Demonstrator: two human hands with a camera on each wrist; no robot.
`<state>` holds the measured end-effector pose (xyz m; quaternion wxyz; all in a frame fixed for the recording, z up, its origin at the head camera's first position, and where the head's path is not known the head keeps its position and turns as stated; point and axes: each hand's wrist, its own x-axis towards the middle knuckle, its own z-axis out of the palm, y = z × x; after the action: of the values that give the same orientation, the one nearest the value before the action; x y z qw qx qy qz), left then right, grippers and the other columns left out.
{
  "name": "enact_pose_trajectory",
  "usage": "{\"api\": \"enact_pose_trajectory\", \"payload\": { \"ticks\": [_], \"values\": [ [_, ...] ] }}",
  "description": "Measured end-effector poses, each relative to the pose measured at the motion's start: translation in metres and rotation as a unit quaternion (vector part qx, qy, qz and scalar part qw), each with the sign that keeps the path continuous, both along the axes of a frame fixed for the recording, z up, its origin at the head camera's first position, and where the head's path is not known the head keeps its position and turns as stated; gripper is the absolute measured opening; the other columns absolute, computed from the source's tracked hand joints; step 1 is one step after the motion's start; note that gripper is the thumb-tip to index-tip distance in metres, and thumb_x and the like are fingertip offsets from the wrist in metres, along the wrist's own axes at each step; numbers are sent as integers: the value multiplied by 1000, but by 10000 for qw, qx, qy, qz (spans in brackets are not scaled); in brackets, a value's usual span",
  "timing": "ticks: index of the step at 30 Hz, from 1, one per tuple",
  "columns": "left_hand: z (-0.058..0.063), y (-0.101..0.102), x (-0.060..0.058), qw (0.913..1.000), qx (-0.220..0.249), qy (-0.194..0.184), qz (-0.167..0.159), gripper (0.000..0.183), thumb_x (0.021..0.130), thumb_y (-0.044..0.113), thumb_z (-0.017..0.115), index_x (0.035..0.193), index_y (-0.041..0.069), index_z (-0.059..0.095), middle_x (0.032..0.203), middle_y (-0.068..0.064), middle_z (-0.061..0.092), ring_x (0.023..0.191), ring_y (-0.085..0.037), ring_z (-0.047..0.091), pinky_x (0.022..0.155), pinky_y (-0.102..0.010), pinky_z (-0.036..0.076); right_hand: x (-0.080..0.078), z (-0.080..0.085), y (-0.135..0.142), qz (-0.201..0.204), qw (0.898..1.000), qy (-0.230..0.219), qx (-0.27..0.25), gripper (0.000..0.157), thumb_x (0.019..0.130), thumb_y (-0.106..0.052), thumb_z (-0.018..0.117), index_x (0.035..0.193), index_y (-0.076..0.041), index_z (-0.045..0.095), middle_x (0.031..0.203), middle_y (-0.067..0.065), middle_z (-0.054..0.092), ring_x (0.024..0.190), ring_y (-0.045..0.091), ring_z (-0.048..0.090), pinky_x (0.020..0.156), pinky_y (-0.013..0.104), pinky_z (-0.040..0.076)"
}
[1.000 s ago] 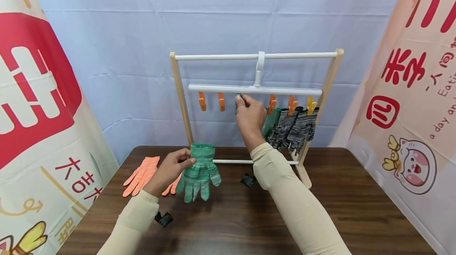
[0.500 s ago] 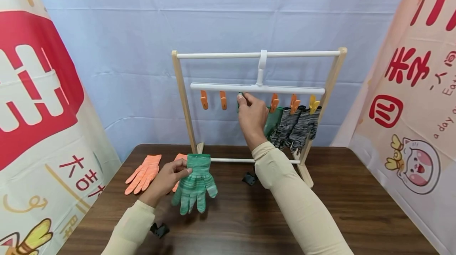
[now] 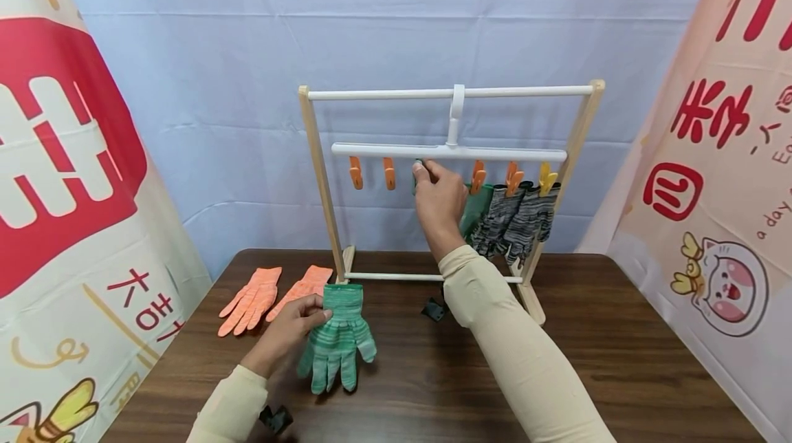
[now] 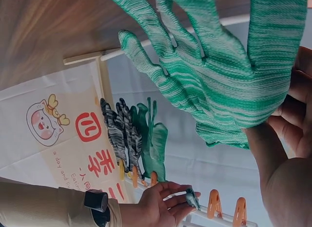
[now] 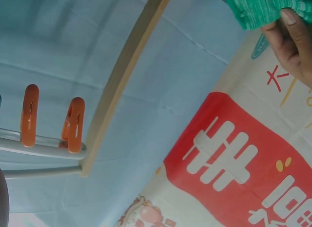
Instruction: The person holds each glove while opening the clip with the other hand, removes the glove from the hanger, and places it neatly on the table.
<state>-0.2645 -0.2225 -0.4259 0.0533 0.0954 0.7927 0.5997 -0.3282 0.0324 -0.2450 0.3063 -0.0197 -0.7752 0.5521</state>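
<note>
My left hand (image 3: 293,329) pinches a green-and-white striped knit glove (image 3: 337,340) at the side of its cuff. The glove hangs fingers down above the table, palm and fingers filling much of the left wrist view. Up at the white hanger bar (image 3: 383,150), my right hand (image 3: 441,206) pinches a teal clothespin (image 4: 192,198) between thumb and fingers. To the right of that hand, orange clothespins (image 3: 478,178) and a yellow clothespin (image 3: 547,179) hold a green glove (image 3: 476,209) and grey-black striped gloves (image 3: 529,219). Two bare orange clothespins hang on the left.
The hanger hooks over a rack with wooden posts (image 3: 322,181) and white rods. Orange gloves (image 3: 250,300) lie on the dark wooden table (image 3: 526,388) at the left. Small black objects (image 3: 434,309) sit near the rack and by my left forearm. Printed cloths hang on both sides.
My left hand and the striped glove have come down and a little left, uncovering more of the second orange glove. The right hand stays at the teal clothespin. The head view has shifted slightly.
</note>
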Motion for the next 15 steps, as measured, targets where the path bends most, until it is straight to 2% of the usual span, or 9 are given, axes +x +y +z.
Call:
{"api": "enact_pose_trajectory", "payload": {
  "ticks": [7, 15],
  "values": [
    [-12, -3, 2, 9996, 143, -197, 134, 33, 88, 27, 62, 84, 1, 43, 65, -5, 31, 57, -18, 29, 56, -35, 28, -1, 0, 0, 9, 10000, 1, 14, 33, 90, -37, 57, 119, -23, 62, 101, -3, 66, 82, 12, 58, 67, 31, 46],
    [-22, -8, 4, 9989, -159, -291, 339, 27, 88, 24, 62, 82, 3, 47, 63, -3, 34, 57, -18, 33, 56, -31, 30, -1, -1, 0, -40, 10000, -29, 25, 32, 90, -38, 57, 119, -26, 63, 101, -4, 66, 83, 10, 58, 66, 31, 46]
  ]
}}
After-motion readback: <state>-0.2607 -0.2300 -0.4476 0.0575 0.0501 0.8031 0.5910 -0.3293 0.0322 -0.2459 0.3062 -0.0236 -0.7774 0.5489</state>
